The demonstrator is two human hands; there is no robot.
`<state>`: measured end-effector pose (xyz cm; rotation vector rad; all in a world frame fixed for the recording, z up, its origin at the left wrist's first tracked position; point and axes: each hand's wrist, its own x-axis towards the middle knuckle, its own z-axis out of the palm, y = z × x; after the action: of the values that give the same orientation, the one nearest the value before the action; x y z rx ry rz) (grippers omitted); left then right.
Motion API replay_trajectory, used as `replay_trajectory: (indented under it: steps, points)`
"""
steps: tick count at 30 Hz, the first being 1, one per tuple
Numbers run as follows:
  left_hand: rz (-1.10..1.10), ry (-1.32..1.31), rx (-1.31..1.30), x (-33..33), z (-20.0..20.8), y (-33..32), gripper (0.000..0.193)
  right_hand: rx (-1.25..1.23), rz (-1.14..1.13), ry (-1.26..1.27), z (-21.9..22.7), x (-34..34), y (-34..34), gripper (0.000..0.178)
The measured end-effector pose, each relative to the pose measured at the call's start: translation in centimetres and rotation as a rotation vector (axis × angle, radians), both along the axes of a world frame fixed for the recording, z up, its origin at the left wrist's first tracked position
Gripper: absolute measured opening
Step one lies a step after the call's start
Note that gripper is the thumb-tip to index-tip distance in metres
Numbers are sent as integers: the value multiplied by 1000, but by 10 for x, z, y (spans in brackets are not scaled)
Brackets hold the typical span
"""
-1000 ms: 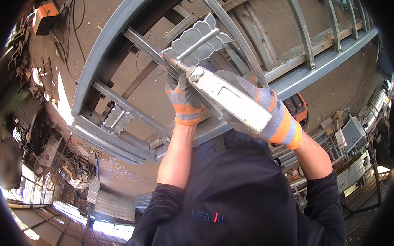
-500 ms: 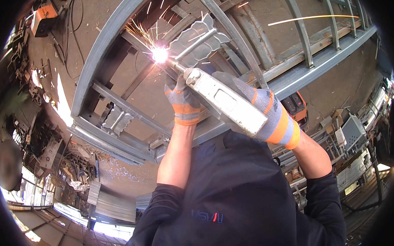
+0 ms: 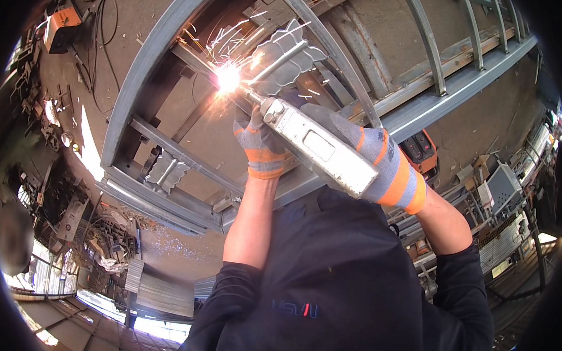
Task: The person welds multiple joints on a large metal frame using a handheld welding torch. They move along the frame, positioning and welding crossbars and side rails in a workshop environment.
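Observation:
My right hand [image 3: 384,157], in a grey and orange striped glove, is wrapped round a pale, boxy welding gun [image 3: 319,146]. My left hand [image 3: 261,144], gloved alike, is closed at the gun's front end, steadying it near the nozzle; its fingertips are partly hidden. A bright glare with flying sparks burns at the nozzle tip and hides the spot it touches. It lies beside a scalloped metal ornament [image 3: 285,58] with a rod across it, inside a curved grey steel frame [image 3: 130,87]. A second, smaller ornament [image 3: 166,173] sits lower left in the frame.
Upright steel bars [image 3: 429,47] rise from a long rail at the right. An orange and black machine [image 3: 420,149] stands beyond my right arm. Another orange box [image 3: 63,27] with cables lies on the floor at upper left. Scrap and metal pieces line both sides.
The gun's rear end has shifted very slightly left and down. Sparks fly in a different pattern, now up and to the right. Both hands keep their hold.

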<state>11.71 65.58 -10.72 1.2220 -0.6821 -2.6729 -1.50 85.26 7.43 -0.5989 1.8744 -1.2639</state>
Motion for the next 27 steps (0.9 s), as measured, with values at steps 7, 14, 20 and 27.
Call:
replay_trajectory:
  steps: [7, 14, 20, 27]
  points:
    - [-57, -52, -136, 2, 1, 0, 33, 74, 18, -46, 5, -1, -1, 74]
    - [-156, -52, -276, -5, 17, 2, 27, 122, 56, -62, 8, 1, -3, 77]
    - [-83, -6, -61, -13, 23, 0, 26, 169, 82, -28, 16, 5, 5, 74]
    - [-195, -119, -308, -25, 41, 5, 22, 165, 54, -11, 31, 11, 36, 79]
